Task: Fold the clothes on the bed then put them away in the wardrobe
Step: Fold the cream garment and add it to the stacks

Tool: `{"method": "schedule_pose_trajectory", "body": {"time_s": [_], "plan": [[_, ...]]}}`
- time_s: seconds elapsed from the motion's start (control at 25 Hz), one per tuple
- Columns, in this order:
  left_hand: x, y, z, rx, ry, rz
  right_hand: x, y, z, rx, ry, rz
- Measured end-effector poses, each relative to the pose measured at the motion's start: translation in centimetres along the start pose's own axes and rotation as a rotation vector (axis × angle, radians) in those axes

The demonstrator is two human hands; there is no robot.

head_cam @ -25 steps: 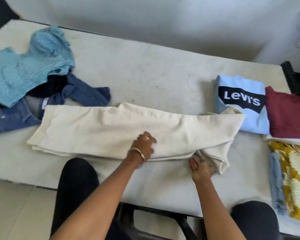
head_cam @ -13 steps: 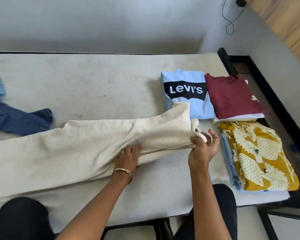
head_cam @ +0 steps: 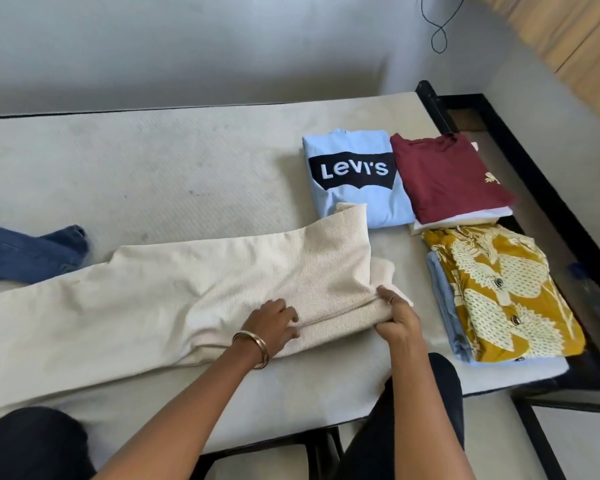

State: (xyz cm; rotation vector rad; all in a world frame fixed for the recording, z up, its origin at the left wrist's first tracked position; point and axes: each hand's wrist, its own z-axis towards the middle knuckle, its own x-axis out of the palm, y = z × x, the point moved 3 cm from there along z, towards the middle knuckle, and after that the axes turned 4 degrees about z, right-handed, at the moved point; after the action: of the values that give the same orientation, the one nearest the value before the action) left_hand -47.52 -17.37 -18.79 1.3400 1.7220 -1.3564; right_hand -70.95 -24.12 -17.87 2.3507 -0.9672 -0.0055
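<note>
cream trousers [head_cam: 187, 299]: lie lengthwise along the near side of the bed [head_cam: 174, 174], running off the left edge of view; the right end overlaps a corner of the light blue shirt
left hand [head_cam: 274, 323]: rests on the near fold of the trousers, fingers loosely curled against the cloth; a bangle [head_cam: 253, 344] sits on the wrist
right hand [head_cam: 395, 313]: grips the folded right end of the trousers, thumb on top, fingers curled under
light blue shirt [head_cam: 354, 174]: folded, printed "levi's", on the far right of the bed
maroon shirt [head_cam: 444, 174]: folded, just beside it, on a white garment
yellow patterned shirt [head_cam: 499, 289]: folded, on a pale blue garment near the bed's right edge
jeans [head_cam: 25, 254]: unfolded, at the left
</note>
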Motion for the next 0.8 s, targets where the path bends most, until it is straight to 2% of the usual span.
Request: {"method": "schedule_pose_trajectory", "body": {"time_s": [0.08, 0.16, 0.24, 0.28, 0.4, 0.48, 0.52, 0.6, 0.68, 0.72, 0.76, 0.8], "plan": [[-1.2, -3.9, 2.0, 0.134, -0.192, -0.026, -0.2, 2.1, 0.0, -0.205, 0.138, 0.113], [-2.2, -7.7, 4.4, 0.209, -0.325, -0.102, -1.3, 4.3, -0.8, -0.487, 0.144, 0.167], [-2.2, -10.9, 6.7, 0.142, -0.241, -0.161, -3.0, 5.2, -0.8, -0.635, 0.082, 0.061], [-1.6, -11.9, 7.8, 0.074, -0.140, -0.155, -3.7, 5.3, -0.3, -0.672, 0.035, -0.026], [1.0, -12.9, 9.4, -0.114, 0.173, -0.039, -4.9, 5.4, 1.4, -0.617, -0.261, -0.590], [2.4, -13.3, 9.8, -0.169, 0.238, 0.037, -5.1, 5.5, 1.5, -0.575, -0.468, -0.877], [2.8, -13.6, 9.9, -0.177, 0.226, 0.087, -4.7, 5.5, 1.5, -0.627, -0.478, -0.906], [3.5, -14.2, 10.2, -0.147, 0.131, 0.233, -3.6, 5.5, 2.4, -0.749, -0.331, -0.903], [3.8, -14.3, 10.6, -0.052, 0.037, 0.361, -2.8, 4.9, 3.0, -0.681, -0.176, -0.854], [3.8, -14.3, 10.8, -0.012, 0.005, 0.352, -2.8, 4.5, 3.3, -0.624, -0.192, -0.831], [3.2, -14.0, 11.0, 0.001, -0.044, 0.223, -2.7, 4.3, 3.6, -0.586, -0.278, -0.829], [2.1, -13.5, 11.0, -0.043, -0.110, -0.022, -2.8, 3.9, 3.7, -0.550, -0.395, -0.872]]}}
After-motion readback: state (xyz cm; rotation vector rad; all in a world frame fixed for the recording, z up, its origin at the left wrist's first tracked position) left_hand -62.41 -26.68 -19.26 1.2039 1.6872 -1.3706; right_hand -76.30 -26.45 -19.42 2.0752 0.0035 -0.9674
